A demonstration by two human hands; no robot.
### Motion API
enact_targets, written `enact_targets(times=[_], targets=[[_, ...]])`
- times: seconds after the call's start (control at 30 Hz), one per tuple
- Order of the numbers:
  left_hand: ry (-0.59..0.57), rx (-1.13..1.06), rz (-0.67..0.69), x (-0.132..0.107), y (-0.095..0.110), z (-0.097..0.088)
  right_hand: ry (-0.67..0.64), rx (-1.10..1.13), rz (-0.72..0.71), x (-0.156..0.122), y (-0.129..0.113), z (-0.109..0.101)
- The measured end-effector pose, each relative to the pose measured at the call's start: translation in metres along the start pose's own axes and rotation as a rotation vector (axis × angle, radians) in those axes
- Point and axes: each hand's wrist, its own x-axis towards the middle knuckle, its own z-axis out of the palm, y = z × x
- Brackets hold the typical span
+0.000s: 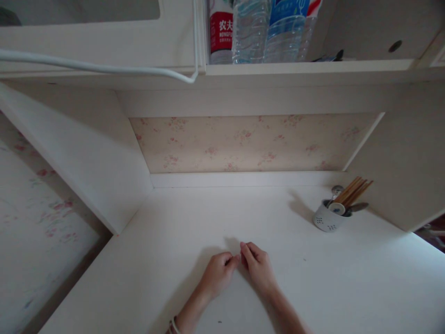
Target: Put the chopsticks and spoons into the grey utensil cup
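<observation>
My left hand (pixel 218 272) and my right hand (pixel 257 267) rest side by side on the white desk top (pixel 347 287), near its front middle. Both have their fingers curled in and the fingertips nearly meet between them. I can make out nothing held in either hand. A pale band circles my left wrist.
A white perforated holder (pixel 327 219) with chopsticks and spoons stands at the back right of the desk. Clear water bottles (pixel 255 30) and a red-labelled bottle (pixel 220 30) stand on the shelf above. A white cable (pixel 104 68) runs along the shelf. Floral wallpaper (pixel 243 144) backs the recess.
</observation>
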Motion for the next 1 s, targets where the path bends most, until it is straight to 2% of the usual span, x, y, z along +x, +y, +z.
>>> enact_targets(times=[0.23,0.4,1.0], targets=[[-0.001,-0.031,0.004,-0.0012,-0.0016,0.0004,-0.043,-0.06,-0.027,-0.0015,-0.0002,-0.0007],[-0.009,-0.017,0.037,-0.0011,-0.002,0.0006,-0.04,-0.057,-0.041,-0.002,-0.001,-0.0009],[-0.004,0.001,0.017,-0.0027,0.0001,-0.0001,-0.012,-0.078,-0.052,-0.001,0.0015,-0.0015]])
